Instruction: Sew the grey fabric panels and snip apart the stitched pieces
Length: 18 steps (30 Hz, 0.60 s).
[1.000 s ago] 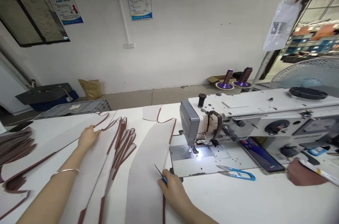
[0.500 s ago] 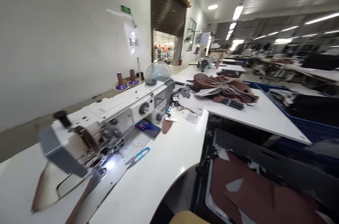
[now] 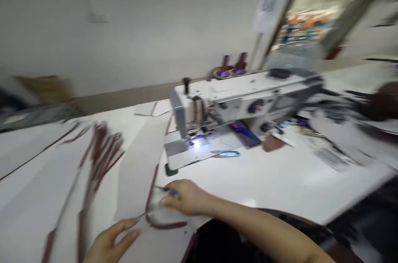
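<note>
The picture is smeared by head motion. My right hand [image 3: 186, 198] rests on the white table [image 3: 280, 180] near its front edge, fingers closed round a thin tool with a blue handle [image 3: 168, 191]. It lies at the lower end of a long white fabric panel [image 3: 139, 167] edged in brown. My left hand [image 3: 108, 244] is at the bottom of the view, fingers stretched towards the panel's brown-trimmed end [image 3: 164, 225], holding nothing that I can see.
A white sewing machine [image 3: 236, 99] with its lamp lit stands behind the panel. Blue-handled snips [image 3: 225, 154] lie in front of it. Several more brown-edged panels [image 3: 99, 151] fan out to the left. Thread cones [image 3: 231, 68] and a fan [image 3: 292, 55] stand behind.
The head swung right to the workshop and back. My right hand has slid down and left along the panel. My left hand left the stack on the left and came near the panel's end.
</note>
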Motion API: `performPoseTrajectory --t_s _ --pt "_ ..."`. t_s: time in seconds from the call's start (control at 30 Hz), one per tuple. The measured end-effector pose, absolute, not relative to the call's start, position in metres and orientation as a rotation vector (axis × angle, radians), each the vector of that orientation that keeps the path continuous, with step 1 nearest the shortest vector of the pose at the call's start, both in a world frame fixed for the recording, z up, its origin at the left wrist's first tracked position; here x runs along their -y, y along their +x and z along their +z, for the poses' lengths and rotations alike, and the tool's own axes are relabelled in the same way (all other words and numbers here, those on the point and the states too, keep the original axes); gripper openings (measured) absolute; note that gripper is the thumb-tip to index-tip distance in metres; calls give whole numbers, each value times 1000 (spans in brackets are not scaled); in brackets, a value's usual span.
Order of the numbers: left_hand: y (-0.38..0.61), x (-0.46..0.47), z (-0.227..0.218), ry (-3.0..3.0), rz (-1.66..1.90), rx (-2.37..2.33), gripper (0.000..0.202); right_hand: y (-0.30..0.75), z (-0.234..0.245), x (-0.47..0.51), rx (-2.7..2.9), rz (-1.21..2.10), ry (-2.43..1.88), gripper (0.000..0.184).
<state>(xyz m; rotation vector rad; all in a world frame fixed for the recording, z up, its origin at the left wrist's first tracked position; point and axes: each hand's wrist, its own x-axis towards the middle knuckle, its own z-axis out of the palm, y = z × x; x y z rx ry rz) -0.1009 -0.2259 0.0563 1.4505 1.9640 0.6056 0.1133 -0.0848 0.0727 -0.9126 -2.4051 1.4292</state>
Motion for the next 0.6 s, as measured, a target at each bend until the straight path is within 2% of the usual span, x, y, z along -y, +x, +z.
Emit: performPoseTrajectory --t_s 0.1,0.23,0.37,0.6 --pt "-88 250 67 1408 684 -1995 29 103 57 67 2489 1815 -761 42" --pt "-79 253 82 1555 789 -2062 24 97 53 65 2426 2201 -616 50" --pt "-80 256 87 1569 753 -1926 23 92 55 71 2140 2615 -469 58" --pt "-86 260 82 1522 781 -1890 23 94 44 76 1872 2826 -390 55"
